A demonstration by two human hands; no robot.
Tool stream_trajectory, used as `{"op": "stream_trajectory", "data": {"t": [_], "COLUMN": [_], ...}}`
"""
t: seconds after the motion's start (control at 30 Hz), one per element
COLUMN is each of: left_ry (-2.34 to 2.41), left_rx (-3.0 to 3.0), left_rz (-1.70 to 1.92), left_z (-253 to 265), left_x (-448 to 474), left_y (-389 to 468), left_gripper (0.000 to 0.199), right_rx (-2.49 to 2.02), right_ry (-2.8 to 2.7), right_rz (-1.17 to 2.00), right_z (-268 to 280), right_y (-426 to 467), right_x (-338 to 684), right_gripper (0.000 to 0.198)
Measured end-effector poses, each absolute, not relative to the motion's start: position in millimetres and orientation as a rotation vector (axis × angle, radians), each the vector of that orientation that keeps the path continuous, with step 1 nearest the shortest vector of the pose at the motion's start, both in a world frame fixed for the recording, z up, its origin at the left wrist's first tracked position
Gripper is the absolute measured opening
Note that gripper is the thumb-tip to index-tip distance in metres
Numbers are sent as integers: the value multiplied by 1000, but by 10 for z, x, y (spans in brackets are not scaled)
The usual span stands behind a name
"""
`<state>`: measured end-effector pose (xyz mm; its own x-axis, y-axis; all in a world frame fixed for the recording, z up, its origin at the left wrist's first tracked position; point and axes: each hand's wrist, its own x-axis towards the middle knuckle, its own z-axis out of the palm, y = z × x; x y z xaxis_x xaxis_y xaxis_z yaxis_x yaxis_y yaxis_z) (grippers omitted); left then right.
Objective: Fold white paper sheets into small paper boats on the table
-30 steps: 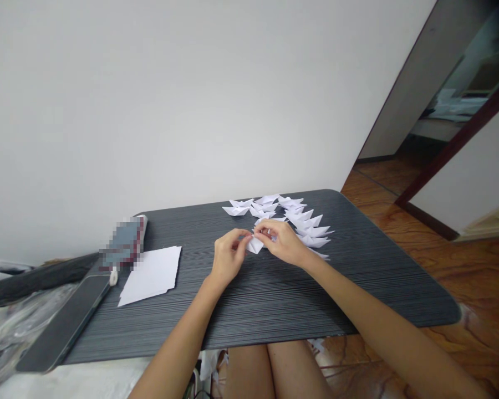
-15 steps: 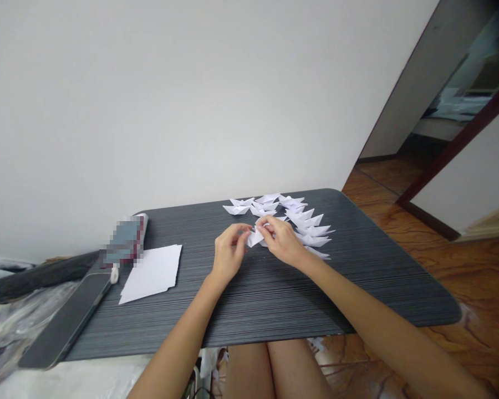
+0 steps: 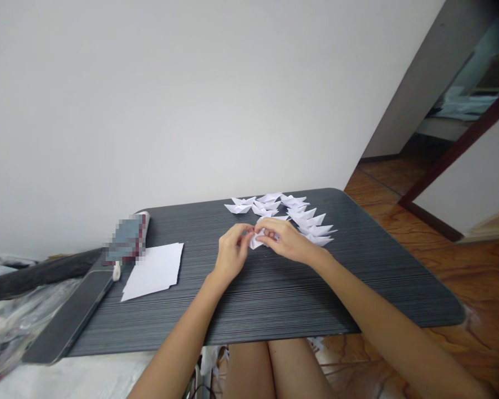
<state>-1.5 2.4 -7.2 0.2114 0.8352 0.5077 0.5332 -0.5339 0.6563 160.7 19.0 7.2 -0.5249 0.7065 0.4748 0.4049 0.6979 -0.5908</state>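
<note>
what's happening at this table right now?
A person is handling a small folded paper over a dark table. The left hand and right hand both pinch it, fingertips close together; its exact shape is mostly hidden. White folded paper boats sit beyond and to the right, and flat white sheets lie to the left.

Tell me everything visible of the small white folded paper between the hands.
The small white folded paper looks angular, thin and creased. The left hand and right hand pinch it from either side, hiding much of it. It is near white paper boats; whether it touches the dark striped table is unclear.
</note>
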Motion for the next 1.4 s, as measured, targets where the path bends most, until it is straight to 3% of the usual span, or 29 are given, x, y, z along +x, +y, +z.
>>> {"op": "stream_trajectory", "data": {"t": [0.6,0.87,1.4], "left_ry": [1325,1142,1108], "left_rx": [2136,2001,1825], "left_rz": [1194,1039,1333], "left_z": [-46,-59,-29], "left_x": [-1,-29,-62], "left_y": [23,59,49], "left_gripper": [18,24,15], "right_rx": [-914,-898,-871], "right_ry": [-2279,-2341,-2190], "right_rz": [764,700,505], "right_z": [173,216,253], "right_y": [141,160,216], "right_x": [1664,1713,1816], "right_gripper": [4,8,6]}}
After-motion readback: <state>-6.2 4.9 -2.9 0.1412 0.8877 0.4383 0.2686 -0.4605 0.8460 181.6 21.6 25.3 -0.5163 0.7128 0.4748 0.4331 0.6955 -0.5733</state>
